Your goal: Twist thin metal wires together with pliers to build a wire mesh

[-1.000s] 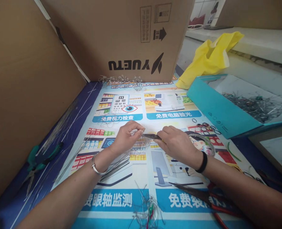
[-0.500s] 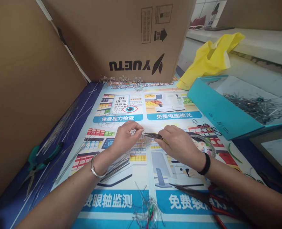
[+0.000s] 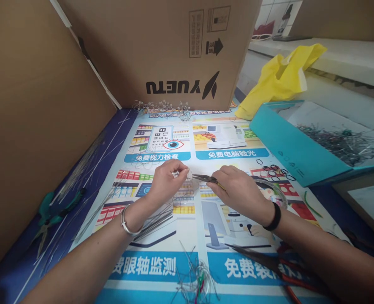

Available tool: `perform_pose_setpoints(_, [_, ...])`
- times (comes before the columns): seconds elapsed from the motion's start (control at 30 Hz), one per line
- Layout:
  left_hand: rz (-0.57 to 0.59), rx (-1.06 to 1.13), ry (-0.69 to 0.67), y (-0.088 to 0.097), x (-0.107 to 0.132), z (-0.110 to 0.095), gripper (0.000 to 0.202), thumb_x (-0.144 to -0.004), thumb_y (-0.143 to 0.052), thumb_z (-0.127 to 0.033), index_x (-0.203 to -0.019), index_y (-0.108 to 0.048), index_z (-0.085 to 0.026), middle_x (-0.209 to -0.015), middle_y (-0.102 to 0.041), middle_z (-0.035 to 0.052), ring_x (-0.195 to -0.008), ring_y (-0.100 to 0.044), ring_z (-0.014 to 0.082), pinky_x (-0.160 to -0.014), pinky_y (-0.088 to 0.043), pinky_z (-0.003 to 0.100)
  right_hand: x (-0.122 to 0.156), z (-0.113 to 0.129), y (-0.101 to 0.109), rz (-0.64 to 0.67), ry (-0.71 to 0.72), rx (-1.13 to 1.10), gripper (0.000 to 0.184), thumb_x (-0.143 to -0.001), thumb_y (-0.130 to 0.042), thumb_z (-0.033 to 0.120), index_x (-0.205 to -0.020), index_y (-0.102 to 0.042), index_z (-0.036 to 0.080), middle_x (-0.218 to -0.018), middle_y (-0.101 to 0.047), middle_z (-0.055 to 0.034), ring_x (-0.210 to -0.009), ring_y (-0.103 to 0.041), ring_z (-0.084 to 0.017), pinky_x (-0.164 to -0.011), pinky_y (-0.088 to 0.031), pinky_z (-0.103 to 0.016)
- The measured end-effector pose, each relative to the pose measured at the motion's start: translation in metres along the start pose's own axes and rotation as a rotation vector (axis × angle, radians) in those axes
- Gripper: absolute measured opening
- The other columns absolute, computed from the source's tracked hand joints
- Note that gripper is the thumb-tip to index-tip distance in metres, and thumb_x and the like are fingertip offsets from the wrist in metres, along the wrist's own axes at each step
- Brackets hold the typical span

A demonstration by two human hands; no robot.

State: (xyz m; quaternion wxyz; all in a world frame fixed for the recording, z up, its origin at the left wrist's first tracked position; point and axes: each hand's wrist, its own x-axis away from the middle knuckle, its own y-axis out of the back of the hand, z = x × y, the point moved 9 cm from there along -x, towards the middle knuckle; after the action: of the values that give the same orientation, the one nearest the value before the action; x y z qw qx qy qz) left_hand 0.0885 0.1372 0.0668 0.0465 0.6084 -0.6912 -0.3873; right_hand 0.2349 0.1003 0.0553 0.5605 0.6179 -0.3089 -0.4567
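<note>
My left hand [image 3: 170,181], with a silver bangle on its wrist, pinches a thin bent wire piece [image 3: 191,182] between thumb and fingertips. The wire's loops hang beneath the fingers; its exact shape is hard to make out. My right hand [image 3: 236,188], wearing a black band, is wrapped round a pair of pliers [image 3: 203,177]. Their narrow dark jaws point left, close to the wire; whether they touch it I cannot tell. Straight lengths of wire [image 3: 153,223] lie under my left forearm. A tangle of cut wires [image 3: 197,278] lies at the front, with green and red bits in it.
Red-handled scissors [image 3: 269,264] lie under my right forearm, and teal-handled pliers [image 3: 49,217] on the left. A turquoise box [image 3: 293,147] holds tangled wire pieces. Black rings [image 3: 274,171] lie beside it. A cardboard box [image 3: 161,46] walls the back; a yellow bag [image 3: 277,80] is behind right.
The pliers' jaws have drawn slightly right, away from my left fingertips. My left hand stays almost where it was, still pinching the wire.
</note>
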Motion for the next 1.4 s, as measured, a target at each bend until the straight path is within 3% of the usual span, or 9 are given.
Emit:
perform_pose_setpoints(0.2, [-0.049,-0.06,0.128,0.008,-0.005,0.014,0.013,-0.074,-0.055,-0.014,-0.062,-0.057,-0.019,-0.065,-0.062,-0.0024,-0.063,-0.055,0.0127,-0.063,-0.043,0.026,0.006,0.006,0.012,-0.029,0.03,-0.072,0.028,-0.09,-0.044,0.036,-0.082,-0.061,0.016,-0.08,-0.06,-0.0081,-0.081,-0.053,-0.02,-0.069,-0.036,-0.029])
perform_pose_setpoints(0.47, [-0.073,-0.06,0.206,0.011,-0.004,0.023,0.012,-0.073,-0.055,-0.018,-0.061,-0.057,-0.019,-0.063,-0.06,-0.0026,-0.062,-0.054,0.0128,-0.061,-0.041,0.025,0.012,0.034,0.004,0.037,0.136,0.026,0.022,-0.086,-0.05,0.035,-0.077,-0.062,0.018,-0.078,-0.059,-0.0068,-0.076,-0.049,-0.021,-0.065,-0.029,-0.032])
perform_pose_setpoints(0.8, [-0.02,0.068,0.345,0.007,-0.002,0.023,0.014,-0.073,-0.055,-0.022,-0.06,-0.052,-0.017,-0.062,-0.055,-0.0031,-0.061,-0.05,0.0104,-0.06,-0.038,0.023,0.005,0.009,0.008,-0.024,0.083,0.229,0.027,-0.09,-0.043,0.032,-0.074,-0.061,0.018,-0.073,-0.058,-0.0066,-0.074,-0.047,-0.021,-0.062,-0.021,-0.032])
perform_pose_setpoints(1.07, [0.104,0.152,0.346,-0.009,0.004,0.026,0.016,-0.076,-0.054,-0.027,-0.063,-0.051,-0.018,-0.062,-0.052,-0.0029,-0.059,-0.045,0.0096,-0.057,-0.036,0.023,0.001,-0.01,0.011,0.022,0.012,0.264,0.029,-0.09,-0.041,0.033,-0.078,-0.062,0.017,-0.078,-0.06,-0.008,-0.076,-0.048,-0.02,-0.063,-0.022,-0.031])
perform_pose_setpoints(1.4, [0.086,0.131,0.295,-0.008,0.006,0.02,0.025,-0.082,-0.05,-0.031,-0.061,-0.047,-0.018,-0.061,-0.048,-0.0033,-0.059,-0.042,0.0098,-0.058,-0.035,0.024,0.0,-0.018,0.015,0.038,-0.039,0.198,0.029,-0.09,-0.042,0.037,-0.084,-0.063,0.018,-0.082,-0.061,-0.0074,-0.08,-0.051,-0.021,-0.068,-0.028,-0.032])
